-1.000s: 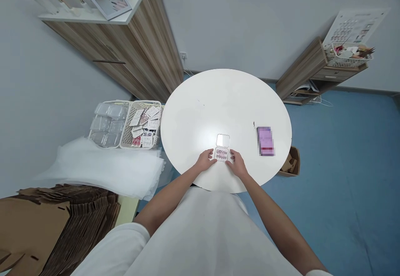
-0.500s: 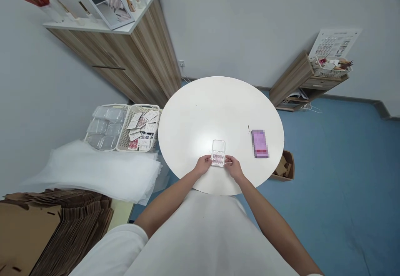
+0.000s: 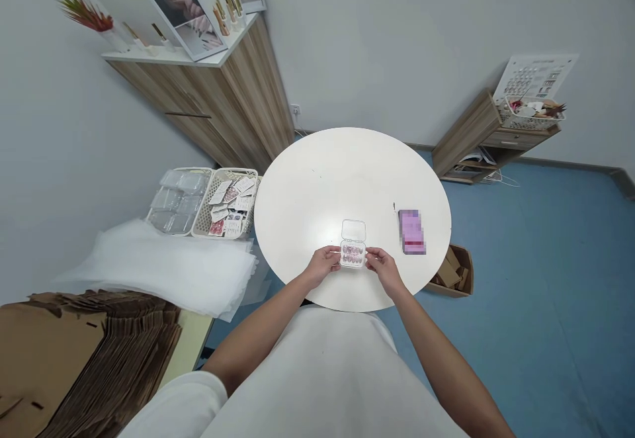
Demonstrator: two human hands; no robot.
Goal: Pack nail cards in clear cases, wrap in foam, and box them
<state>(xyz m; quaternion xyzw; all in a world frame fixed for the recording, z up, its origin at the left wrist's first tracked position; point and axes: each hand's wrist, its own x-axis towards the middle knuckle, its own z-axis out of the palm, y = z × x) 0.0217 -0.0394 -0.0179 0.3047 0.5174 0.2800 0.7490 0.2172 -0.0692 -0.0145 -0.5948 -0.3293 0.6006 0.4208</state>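
— What have the hands got?

— The left hand and right hand each pinch one side of a small clear case. It lies open near the front edge of the round white surface, with rows of pink nail tips inside.

— Any label?

— Too small to read. The purple packet to its right is blurred, and the print on the cards in the basket is illegible.

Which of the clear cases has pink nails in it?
The clear case on the table, between left hand and right hand, lid flipped open. Those in the far-left basket look empty.
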